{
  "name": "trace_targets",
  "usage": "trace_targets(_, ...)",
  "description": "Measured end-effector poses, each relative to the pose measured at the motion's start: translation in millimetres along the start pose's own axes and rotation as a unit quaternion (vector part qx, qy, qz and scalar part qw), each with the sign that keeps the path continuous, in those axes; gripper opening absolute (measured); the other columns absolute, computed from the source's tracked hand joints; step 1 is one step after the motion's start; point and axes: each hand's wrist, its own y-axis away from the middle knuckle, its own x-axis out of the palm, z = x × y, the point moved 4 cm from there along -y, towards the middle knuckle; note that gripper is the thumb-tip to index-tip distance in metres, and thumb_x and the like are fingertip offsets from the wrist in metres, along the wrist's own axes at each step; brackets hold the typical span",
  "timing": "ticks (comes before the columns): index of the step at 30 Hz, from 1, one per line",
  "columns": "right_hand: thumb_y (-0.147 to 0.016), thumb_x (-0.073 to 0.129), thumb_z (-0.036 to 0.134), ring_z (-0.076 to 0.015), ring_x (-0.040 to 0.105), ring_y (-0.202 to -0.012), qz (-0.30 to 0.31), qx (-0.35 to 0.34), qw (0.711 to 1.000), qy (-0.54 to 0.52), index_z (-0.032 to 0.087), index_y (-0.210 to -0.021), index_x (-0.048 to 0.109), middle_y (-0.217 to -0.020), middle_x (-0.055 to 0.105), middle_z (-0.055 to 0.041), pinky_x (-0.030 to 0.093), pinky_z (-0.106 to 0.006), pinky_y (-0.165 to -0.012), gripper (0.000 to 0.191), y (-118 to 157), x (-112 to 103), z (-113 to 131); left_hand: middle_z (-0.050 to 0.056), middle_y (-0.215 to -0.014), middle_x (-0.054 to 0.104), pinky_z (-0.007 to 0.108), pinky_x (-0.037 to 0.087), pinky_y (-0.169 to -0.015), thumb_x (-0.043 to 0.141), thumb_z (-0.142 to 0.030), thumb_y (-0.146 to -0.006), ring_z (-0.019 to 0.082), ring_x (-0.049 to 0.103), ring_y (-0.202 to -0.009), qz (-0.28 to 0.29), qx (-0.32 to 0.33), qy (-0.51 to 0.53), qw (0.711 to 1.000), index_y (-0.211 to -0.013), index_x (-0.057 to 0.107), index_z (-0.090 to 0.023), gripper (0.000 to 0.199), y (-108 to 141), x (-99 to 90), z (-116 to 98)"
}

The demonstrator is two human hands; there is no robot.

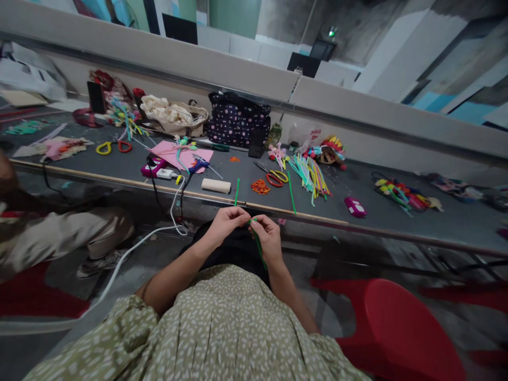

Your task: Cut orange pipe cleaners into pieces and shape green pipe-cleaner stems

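My left hand (229,222) and my right hand (266,234) meet over my lap, just in front of the table edge. Both pinch a green pipe cleaner (259,247), whose tail hangs down beside my right palm. Its upper end is mostly covered by my fingertips. On the table before me lie a short green pipe cleaner piece (237,191) and a longer green one (291,193). Close by are a cream cylinder (216,185), a small orange beaded-looking piece (260,186) and scissors (277,178) with red and yellow handles.
A bundle of coloured pipe cleaners (311,174) lies to the right, near a magenta box (355,207). Leftward are a blue glue gun (198,165), pink paper (182,153) and a white cable (138,243) hanging off the table. A red chair (408,328) stands right; another person's leg (91,233) is at left.
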Motion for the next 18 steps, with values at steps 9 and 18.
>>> trace_targets(9,-0.079,0.063,0.034,-0.0101,0.048,-0.055,-0.019,0.015,1.000,-0.010,0.019,-0.075,0.062,-0.062,0.058,0.0037,0.037,-0.022,-0.054,0.016,2.4,1.9,-2.8,0.000,-0.061,0.056,0.023,0.038,-0.058,0.070,-0.042,-0.074,0.010,0.048,-0.058,-0.010,0.022,-0.055,0.998,-0.066,0.061,-0.013,0.031,0.8,1.4,-0.8)
trace_targets(18,-0.077,0.064,0.031,-0.0088,0.043,-0.048,-0.031,0.035,0.997,-0.066,0.019,-0.071,0.059,-0.057,0.056,0.0048,0.034,-0.022,-0.048,0.014,3.3,3.8,-6.8,-0.001,-0.062,0.055,0.023,0.038,-0.058,0.067,-0.041,-0.076,0.010,0.047,-0.059,-0.017,0.036,-0.075,0.996,-0.067,0.060,-0.013,0.030,3.2,1.2,-2.6)
